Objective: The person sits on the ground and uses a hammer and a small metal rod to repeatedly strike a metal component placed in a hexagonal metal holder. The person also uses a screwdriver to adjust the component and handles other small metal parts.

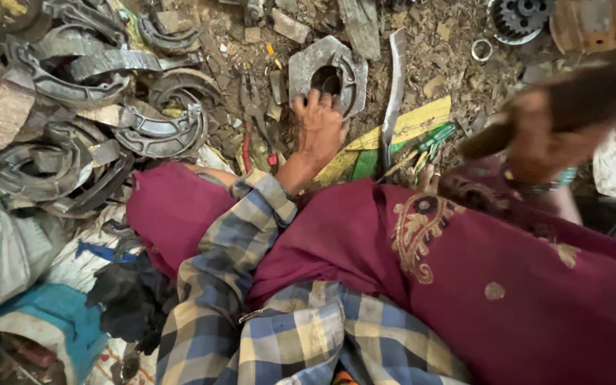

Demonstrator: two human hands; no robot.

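My left hand reaches forward onto a grey metal block with a round hole that lies on the dirty ground; the fingers rest on its near edge at the hole. My right hand is raised at the right, blurred, and closed around a brown wooden handle that slants up to the right. What the handle ends in lies outside the frame. A checked sleeve covers my left arm, and dark red cloth lies over my lap.
A heap of curved brake shoes fills the left side. Pliers, a green screwdriver and a flat metal strip lie near the block. A gear and a ring sit at the top right, sacks at the left.
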